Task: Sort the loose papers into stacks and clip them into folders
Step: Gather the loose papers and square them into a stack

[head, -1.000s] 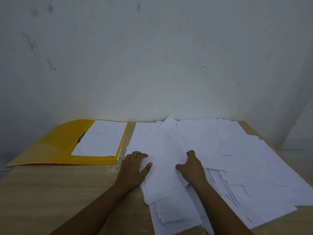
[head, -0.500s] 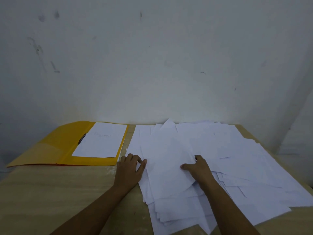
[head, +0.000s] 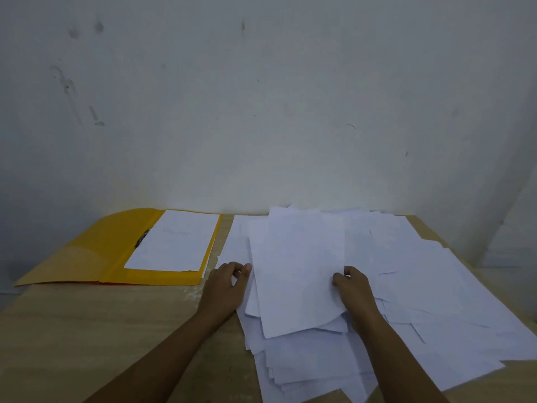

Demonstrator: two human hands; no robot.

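Grey-white wall (head: 261,97) fills the upper half, scuffed with dark marks. Wood-grain desk (head: 87,330) below it. Loose white papers (head: 421,286) spread in an untidy overlapping pile over the right half of the desk, reaching from the wall edge to the near edge. Yellow folder (head: 96,254) lies open flat at far left, just beside the pile, not touching it as far as I can tell. Clipped stack of white sheets (head: 174,242) sits on the folder's right leaf, faint writing near its top, dark clip (head: 143,236) at its left edge along the spine. One small group of sheets (head: 296,271) lies on top of the pile, centre, slightly skewed. Left hand (head: 228,289) at the left edge of that group, fingers curled, thumb and fingertips pinching the paper edge. Right hand (head: 353,289) at its right edge, fingers bent down onto the sheet, thumb pressing; whether it grips underneath cannot be told. Both forearms bare.
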